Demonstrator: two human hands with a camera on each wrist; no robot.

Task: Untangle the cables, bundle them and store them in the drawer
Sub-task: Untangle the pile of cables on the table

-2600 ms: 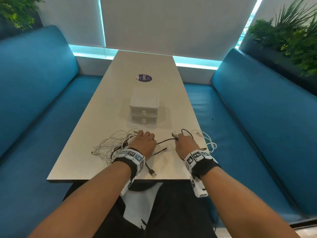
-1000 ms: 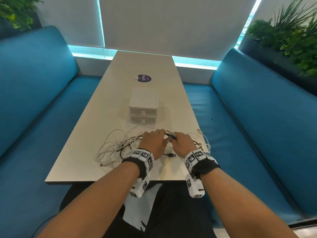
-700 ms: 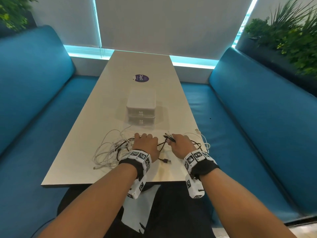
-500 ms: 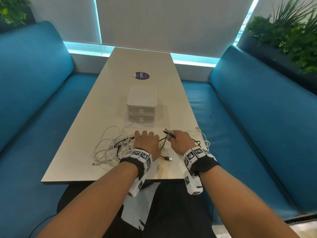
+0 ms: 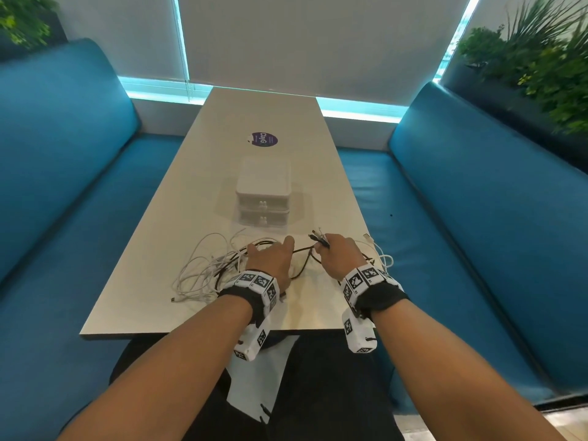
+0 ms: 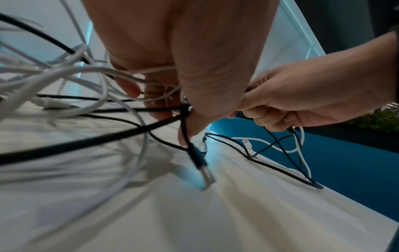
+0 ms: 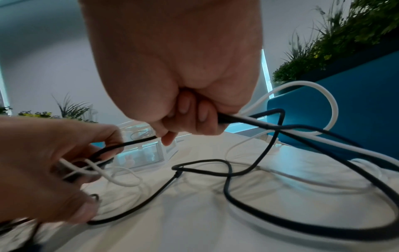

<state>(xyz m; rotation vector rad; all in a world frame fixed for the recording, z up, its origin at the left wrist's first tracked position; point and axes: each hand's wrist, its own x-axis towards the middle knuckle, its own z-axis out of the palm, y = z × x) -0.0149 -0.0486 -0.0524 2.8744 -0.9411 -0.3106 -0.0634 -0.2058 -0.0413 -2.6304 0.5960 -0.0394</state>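
A tangle of white cables [image 5: 203,268] lies on the table's near left, with black cables [image 5: 302,253] running through it. My left hand [image 5: 270,257] sits on the tangle's right side. In the left wrist view its fingers [image 6: 151,88] curl round white and black strands, and a black USB plug [image 6: 200,163] hangs below the thumb. My right hand [image 5: 339,253] is a fist that grips black and white cables [image 7: 248,119]; several plug ends [image 5: 318,238] stick out of it. A white two-drawer box [image 5: 264,189] stands beyond the hands, both drawers closed.
The long pale table [image 5: 222,154] carries a purple sticker [image 5: 264,140] beyond the box. Blue benches [image 5: 79,186] flank it on both sides. A white cable loop [image 5: 381,256] lies at the table's right edge. Plants [image 5: 541,58] stand behind the right bench.
The hands met over the cables a second ago, then parted a little. The black USB plug that lay on the table by my left wrist now hangs under my left thumb.
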